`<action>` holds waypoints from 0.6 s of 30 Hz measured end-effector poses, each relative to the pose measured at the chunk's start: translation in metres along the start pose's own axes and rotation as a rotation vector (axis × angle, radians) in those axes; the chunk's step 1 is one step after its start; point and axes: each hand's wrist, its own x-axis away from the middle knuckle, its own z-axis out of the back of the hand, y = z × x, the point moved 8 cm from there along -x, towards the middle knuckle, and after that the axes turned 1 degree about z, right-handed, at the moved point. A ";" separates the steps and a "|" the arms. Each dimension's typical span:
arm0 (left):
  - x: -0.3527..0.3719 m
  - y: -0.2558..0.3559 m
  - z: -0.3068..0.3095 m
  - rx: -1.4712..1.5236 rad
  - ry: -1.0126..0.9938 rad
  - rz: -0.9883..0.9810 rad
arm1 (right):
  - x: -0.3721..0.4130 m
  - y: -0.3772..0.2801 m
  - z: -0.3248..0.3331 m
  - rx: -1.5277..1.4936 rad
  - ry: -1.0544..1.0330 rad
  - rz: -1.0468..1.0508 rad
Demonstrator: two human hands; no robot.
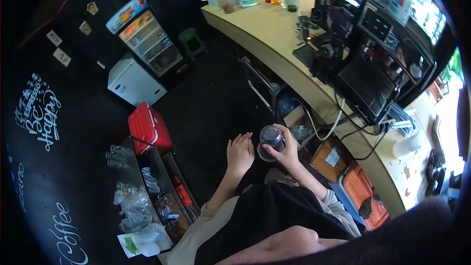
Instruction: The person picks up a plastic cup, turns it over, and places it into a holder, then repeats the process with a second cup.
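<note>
One clear cup (271, 136) was clasped around its side by the right hand (288, 151), seemingly for steadiness; alongside, the empty left hand (240, 156) was held open.

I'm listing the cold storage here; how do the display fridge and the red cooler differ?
The display fridge is tall, while the red cooler is low. The fridge is see-through in front; the cooler looks opaque. The fridge is dark-framed; the cooler is mostly bright red. Both are box-shaped.
</note>
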 end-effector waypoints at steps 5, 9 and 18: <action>-0.004 -0.047 -0.014 -0.041 -0.024 0.101 | -0.033 0.001 -0.034 0.005 -0.011 0.090; -0.027 -0.074 -0.024 -0.058 -0.045 0.124 | -0.067 0.018 -0.067 -0.039 -0.021 0.090; -0.165 -0.137 -0.036 -0.074 -0.024 0.173 | -0.194 0.085 -0.135 -0.346 -0.066 -0.024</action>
